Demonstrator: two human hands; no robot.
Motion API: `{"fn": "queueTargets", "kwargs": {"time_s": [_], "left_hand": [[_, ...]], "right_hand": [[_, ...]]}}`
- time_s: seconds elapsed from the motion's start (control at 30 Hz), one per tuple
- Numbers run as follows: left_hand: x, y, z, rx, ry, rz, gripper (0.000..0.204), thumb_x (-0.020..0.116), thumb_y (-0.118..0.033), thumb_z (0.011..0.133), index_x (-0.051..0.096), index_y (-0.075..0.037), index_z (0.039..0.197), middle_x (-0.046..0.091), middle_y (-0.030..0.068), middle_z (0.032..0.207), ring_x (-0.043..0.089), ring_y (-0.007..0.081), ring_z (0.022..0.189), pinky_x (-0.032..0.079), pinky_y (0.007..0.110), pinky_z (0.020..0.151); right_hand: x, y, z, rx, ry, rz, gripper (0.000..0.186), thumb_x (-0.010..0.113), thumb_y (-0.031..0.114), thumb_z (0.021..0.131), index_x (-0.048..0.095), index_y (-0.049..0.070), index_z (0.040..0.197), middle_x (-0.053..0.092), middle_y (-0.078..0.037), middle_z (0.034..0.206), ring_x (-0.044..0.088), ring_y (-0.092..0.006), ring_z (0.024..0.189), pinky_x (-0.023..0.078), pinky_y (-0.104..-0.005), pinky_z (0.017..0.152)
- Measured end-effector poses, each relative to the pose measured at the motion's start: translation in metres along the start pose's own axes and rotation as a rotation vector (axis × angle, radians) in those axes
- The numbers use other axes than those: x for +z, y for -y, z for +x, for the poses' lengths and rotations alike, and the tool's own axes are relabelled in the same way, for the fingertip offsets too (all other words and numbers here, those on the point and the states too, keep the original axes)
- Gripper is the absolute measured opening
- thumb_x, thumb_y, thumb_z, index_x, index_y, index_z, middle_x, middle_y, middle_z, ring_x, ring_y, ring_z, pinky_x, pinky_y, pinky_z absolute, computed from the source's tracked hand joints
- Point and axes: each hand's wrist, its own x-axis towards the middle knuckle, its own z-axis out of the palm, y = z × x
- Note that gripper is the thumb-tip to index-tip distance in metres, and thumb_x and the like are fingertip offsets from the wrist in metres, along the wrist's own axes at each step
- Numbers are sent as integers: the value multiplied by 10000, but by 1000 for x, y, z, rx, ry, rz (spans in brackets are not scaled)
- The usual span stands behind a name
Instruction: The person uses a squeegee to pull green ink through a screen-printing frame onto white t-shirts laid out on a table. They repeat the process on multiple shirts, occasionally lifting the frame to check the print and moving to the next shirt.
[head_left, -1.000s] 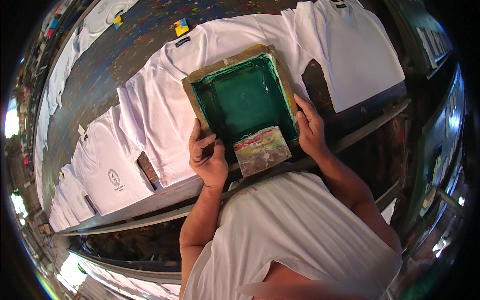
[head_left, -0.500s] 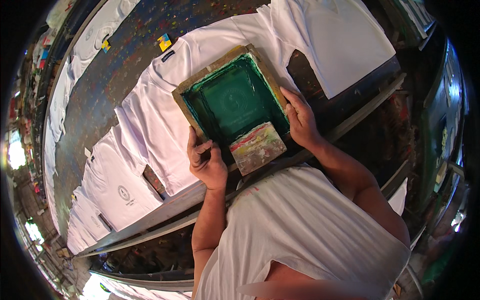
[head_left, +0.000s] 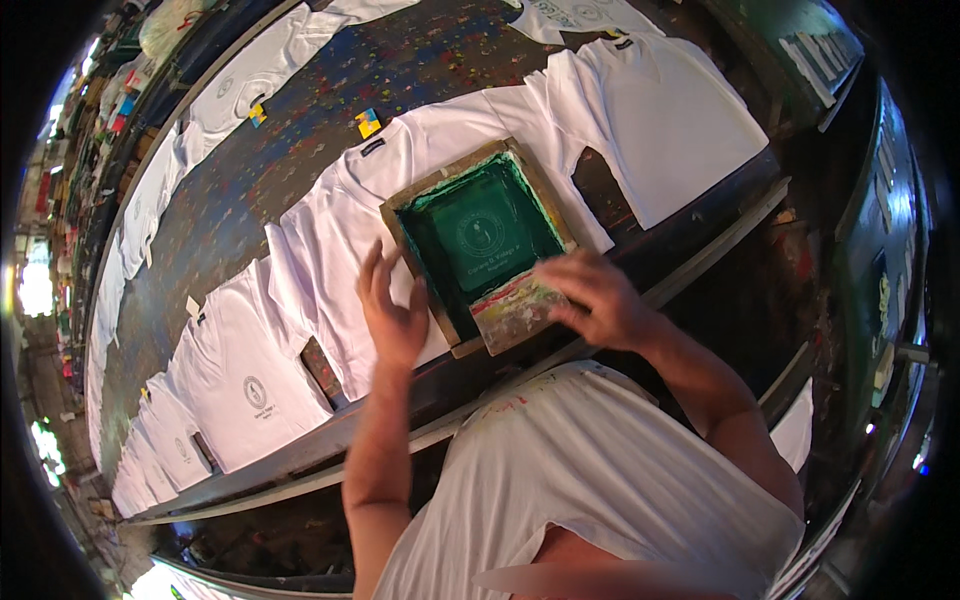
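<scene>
Printing screen (head_left: pixel 482 236) (just one), one paint-stained block (head_left: pixel 512 317), left hand (head_left: pixel 393 315), right hand (head_left: pixel 602 303), both loosely spread

There are two bare hands, one left hand (head_left: pixel 393 322) and one right hand (head_left: pixel 603 302), one wood-framed green screen (head_left: pixel 485 232) and one paint-smeared block (head_left: pixel 515 315). Two larger yellow-and-blue tags (head_left: pixel 368 123) show on one speckled table (head_left: pixel 300 140). At least four white shirts (head_left: pixel 670 130) line its near edge; those farthest left run together too closely to count.

Screen (head_left: pixel 482 222) and shirt (head_left: pixel 243 362) bear seemingly lettered round emblems (head_left: pixel 257 392).
</scene>
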Motion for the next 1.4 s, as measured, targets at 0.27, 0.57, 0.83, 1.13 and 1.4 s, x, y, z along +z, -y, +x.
{"fn": "queueTargets", "kwargs": {"time_s": [0.27,0.57,0.83,1.13,1.4], "left_hand": [[-24,-10,117,82,721,613,1105,1025,-308,756,491,-207,1718,501,188,1721,490,425,1565,480,572,1248],[-13,-14,129,38,772,747,1232,1089,-372,662,483,-291,1732,659,145,1555,579,416,1505,523,608,1173],[-9,-19,127,-71,752,753,1289,1112,-320,591,507,-380,1728,696,120,1512,602,395,1473,521,603,1172],[-8,-23,123,-127,730,752,1289,1103,-237,587,517,-391,1725,664,95,1561,599,386,1467,500,582,1184],[-12,-20,121,-85,713,725,1245,1095,-237,630,518,-415,1719,664,107,1527,633,382,1430,532,578,1173]], "right_hand": [[8,26,27,-116,269,-245,400,690,-6,928,798,30,1311,778,-136,1247,713,-347,1195,576,-481,1080],[-1,12,52,-122,356,-161,372,671,-59,898,808,10,1237,805,-170,1156,735,-382,1155,592,-482,1052],[1,-32,118,-55,336,-94,342,672,-46,962,789,43,1270,780,-208,1143,737,-436,1163,588,-523,1035],[27,-78,168,-182,152,-116,394,634,-64,942,791,34,1290,794,-183,1179,729,-411,1193,576,-524,1064],[27,-49,85,-297,222,-217,452,683,-5,895,809,112,1313,776,-98,1197,721,-322,1134,598,-473,1024]]}}
